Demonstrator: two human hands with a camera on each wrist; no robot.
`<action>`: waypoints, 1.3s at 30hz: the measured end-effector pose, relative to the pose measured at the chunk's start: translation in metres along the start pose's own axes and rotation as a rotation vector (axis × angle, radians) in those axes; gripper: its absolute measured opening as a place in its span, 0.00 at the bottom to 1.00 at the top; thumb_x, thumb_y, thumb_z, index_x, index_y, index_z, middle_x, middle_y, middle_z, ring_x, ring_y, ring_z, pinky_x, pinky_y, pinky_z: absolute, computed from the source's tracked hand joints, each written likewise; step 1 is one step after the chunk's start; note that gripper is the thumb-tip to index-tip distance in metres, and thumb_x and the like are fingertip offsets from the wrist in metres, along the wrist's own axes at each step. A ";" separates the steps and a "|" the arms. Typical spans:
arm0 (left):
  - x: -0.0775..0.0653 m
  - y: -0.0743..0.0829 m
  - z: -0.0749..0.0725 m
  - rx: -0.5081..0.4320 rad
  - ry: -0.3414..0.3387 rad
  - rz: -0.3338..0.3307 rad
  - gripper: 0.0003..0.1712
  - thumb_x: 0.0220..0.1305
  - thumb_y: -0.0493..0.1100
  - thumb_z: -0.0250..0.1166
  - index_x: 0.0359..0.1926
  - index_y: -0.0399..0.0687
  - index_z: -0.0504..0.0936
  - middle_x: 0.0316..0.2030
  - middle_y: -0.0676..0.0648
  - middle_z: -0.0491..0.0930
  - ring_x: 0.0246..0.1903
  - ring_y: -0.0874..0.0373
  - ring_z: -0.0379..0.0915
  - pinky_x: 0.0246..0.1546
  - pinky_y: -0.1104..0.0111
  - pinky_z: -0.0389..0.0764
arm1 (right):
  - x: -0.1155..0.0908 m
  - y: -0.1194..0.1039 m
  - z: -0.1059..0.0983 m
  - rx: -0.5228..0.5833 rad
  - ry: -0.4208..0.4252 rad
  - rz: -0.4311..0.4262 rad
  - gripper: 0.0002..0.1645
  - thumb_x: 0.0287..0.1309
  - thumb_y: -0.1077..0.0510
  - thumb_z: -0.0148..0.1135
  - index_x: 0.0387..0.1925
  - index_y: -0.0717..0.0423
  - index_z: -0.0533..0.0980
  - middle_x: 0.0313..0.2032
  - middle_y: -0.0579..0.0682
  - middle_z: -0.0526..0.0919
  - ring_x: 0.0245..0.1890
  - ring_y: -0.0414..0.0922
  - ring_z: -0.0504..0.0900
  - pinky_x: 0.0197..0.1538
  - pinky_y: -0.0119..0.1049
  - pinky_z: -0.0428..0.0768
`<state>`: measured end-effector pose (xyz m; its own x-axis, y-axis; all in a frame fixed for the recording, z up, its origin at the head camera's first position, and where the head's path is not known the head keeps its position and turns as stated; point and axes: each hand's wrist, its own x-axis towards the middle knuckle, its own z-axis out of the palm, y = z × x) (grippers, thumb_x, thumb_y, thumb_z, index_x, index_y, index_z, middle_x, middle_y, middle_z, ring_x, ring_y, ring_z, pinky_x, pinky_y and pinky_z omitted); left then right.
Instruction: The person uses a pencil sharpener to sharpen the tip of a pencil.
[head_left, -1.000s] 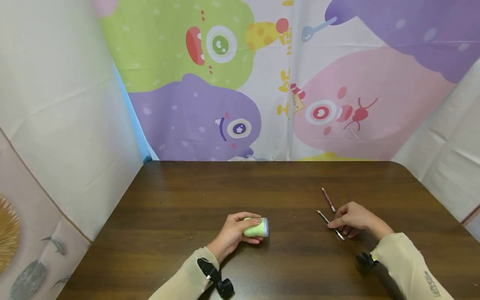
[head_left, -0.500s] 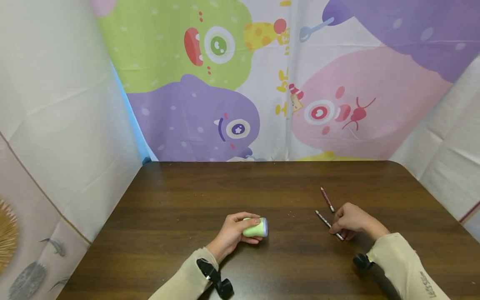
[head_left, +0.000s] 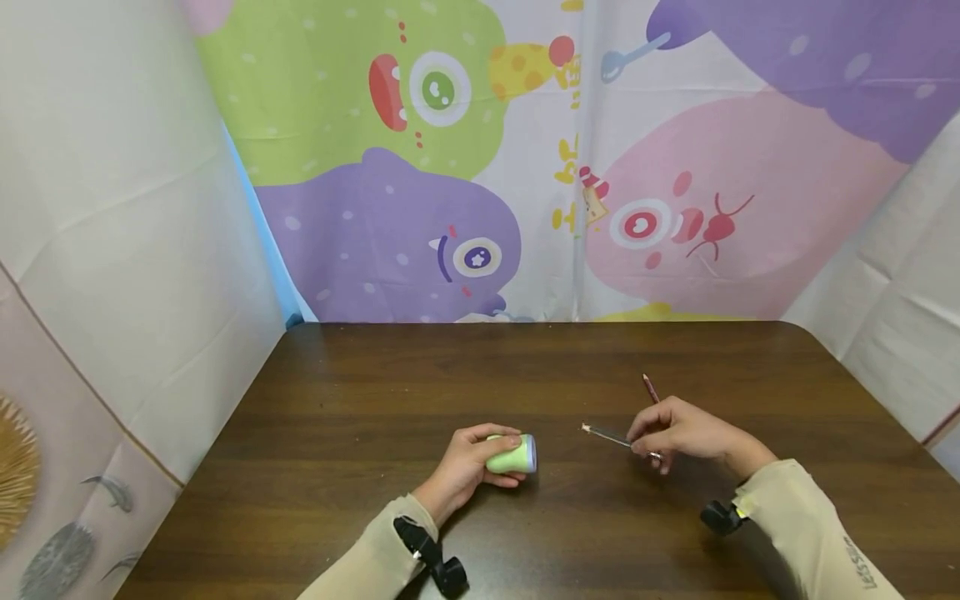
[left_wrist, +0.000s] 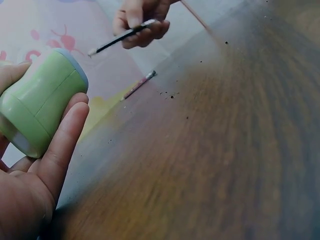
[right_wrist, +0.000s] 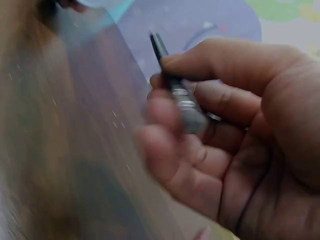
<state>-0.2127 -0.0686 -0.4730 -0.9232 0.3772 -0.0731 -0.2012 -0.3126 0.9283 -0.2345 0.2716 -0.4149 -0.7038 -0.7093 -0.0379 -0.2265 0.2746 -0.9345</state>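
L hand: [head_left: 457, 471] fingers & thumb curled round the green cylinder [head_left: 504, 457], gripping it on its side, approx. mid-table; blue-ish end faces my R.
R hand: [head_left: 686, 433] thumb & fingers pinching the dark pencil [head_left: 609, 437] nr its blunt end; other fingers bent under, w/ gaps btwn them.
Dark pencil: slim, straight, looks lifted off the table; pale sharpened tip points twd the cylinder, well apart from it. Silvery bands + grey blunt end show in R wrist view, a bit blurred.
Cylinder: smooth, looks like plastic, slightly waisted; thin seam lines, 2 shades of green, pale opening at the end nr my L palm.
Red pencil: [head_left: 650, 387] lying on the table just past my R hand, partly hidden by it in head view; pale tip, patterned barrel.
Table: [head_left: 337, 500] dark brown, wood-grain, slight sheen, small specks about.
Sleeves: [head_left: 817, 525] beige cloth, black wrist cams [head_left: 452, 577] by both cuffs.
Backdrop: [head_left: 337, 242] creased cloth, cartoon print.
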 end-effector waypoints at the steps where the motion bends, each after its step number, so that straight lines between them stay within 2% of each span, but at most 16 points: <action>1: 0.000 0.000 0.000 -0.001 0.001 -0.002 0.07 0.61 0.35 0.67 0.41 0.41 0.87 0.32 0.38 0.82 0.23 0.49 0.84 0.24 0.64 0.88 | 0.003 -0.001 0.003 0.007 -0.010 -0.032 0.10 0.63 0.69 0.59 0.38 0.79 0.77 0.22 0.50 0.81 0.19 0.36 0.77 0.19 0.37 0.84; 3: 0.000 0.000 0.000 0.000 0.000 -0.002 0.09 0.61 0.35 0.67 0.42 0.38 0.87 0.32 0.38 0.82 0.23 0.50 0.84 0.24 0.64 0.88 | 0.008 -0.002 0.011 0.015 -0.018 -0.073 0.10 0.64 0.70 0.58 0.39 0.80 0.76 0.22 0.52 0.79 0.17 0.35 0.73 0.15 0.35 0.80; 7: 0.000 0.000 0.001 0.004 0.002 0.000 0.09 0.61 0.34 0.66 0.42 0.38 0.86 0.31 0.38 0.82 0.23 0.50 0.84 0.24 0.64 0.88 | 0.017 -0.003 0.025 0.019 -0.014 -0.104 0.09 0.66 0.70 0.56 0.39 0.79 0.76 0.20 0.52 0.76 0.14 0.35 0.68 0.13 0.29 0.72; 8: 0.000 -0.001 0.001 0.006 0.001 0.001 0.09 0.62 0.34 0.66 0.43 0.37 0.86 0.31 0.38 0.82 0.23 0.50 0.84 0.24 0.64 0.88 | 0.020 -0.003 0.028 0.013 -0.013 -0.110 0.09 0.66 0.70 0.55 0.39 0.78 0.76 0.20 0.48 0.75 0.14 0.36 0.67 0.12 0.30 0.71; 14: 0.000 -0.001 0.002 0.000 0.000 -0.002 0.08 0.62 0.34 0.66 0.42 0.38 0.86 0.32 0.38 0.82 0.23 0.50 0.84 0.24 0.65 0.88 | 0.030 -0.004 0.043 -0.002 -0.005 -0.122 0.08 0.66 0.70 0.55 0.39 0.76 0.77 0.15 0.50 0.68 0.14 0.34 0.66 0.11 0.29 0.70; 19: 0.000 -0.002 0.003 -0.011 -0.003 -0.002 0.07 0.62 0.34 0.67 0.41 0.41 0.87 0.31 0.39 0.82 0.23 0.50 0.84 0.24 0.65 0.88 | 0.038 -0.008 0.056 -0.066 0.025 -0.091 0.10 0.68 0.66 0.56 0.40 0.72 0.79 0.18 0.43 0.69 0.13 0.34 0.67 0.12 0.28 0.72; 22: 0.000 -0.002 0.003 -0.016 -0.001 0.002 0.08 0.62 0.33 0.67 0.42 0.39 0.87 0.31 0.40 0.82 0.23 0.50 0.84 0.25 0.65 0.88 | 0.042 -0.011 0.063 -0.118 0.048 -0.061 0.11 0.70 0.63 0.56 0.41 0.69 0.79 0.21 0.47 0.73 0.12 0.35 0.67 0.12 0.29 0.72; 27: 0.001 -0.001 0.004 -0.022 0.018 0.011 0.11 0.61 0.32 0.66 0.45 0.30 0.84 0.32 0.39 0.82 0.22 0.50 0.83 0.24 0.65 0.88 | 0.047 -0.015 0.070 -0.154 0.090 -0.043 0.10 0.70 0.63 0.56 0.41 0.68 0.80 0.25 0.59 0.77 0.11 0.36 0.67 0.13 0.28 0.72; 34: 0.000 -0.002 0.004 0.001 0.041 0.012 0.11 0.62 0.33 0.67 0.44 0.31 0.85 0.34 0.39 0.82 0.23 0.49 0.84 0.25 0.64 0.88 | 0.054 -0.019 0.080 -0.179 0.107 -0.017 0.11 0.70 0.62 0.57 0.40 0.67 0.81 0.22 0.47 0.73 0.12 0.36 0.68 0.14 0.29 0.74; 39: 0.001 0.000 0.004 0.031 0.069 0.027 0.14 0.62 0.33 0.68 0.46 0.27 0.83 0.35 0.38 0.81 0.22 0.49 0.83 0.25 0.64 0.88 | 0.061 -0.021 0.083 -0.220 0.120 -0.008 0.10 0.70 0.65 0.55 0.39 0.68 0.81 0.17 0.42 0.68 0.10 0.36 0.67 0.14 0.29 0.73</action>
<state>-0.2122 -0.0644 -0.4717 -0.9488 0.3074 -0.0723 -0.1671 -0.2943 0.9410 -0.2166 0.1692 -0.4272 -0.7735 -0.6334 0.0238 -0.3642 0.4135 -0.8345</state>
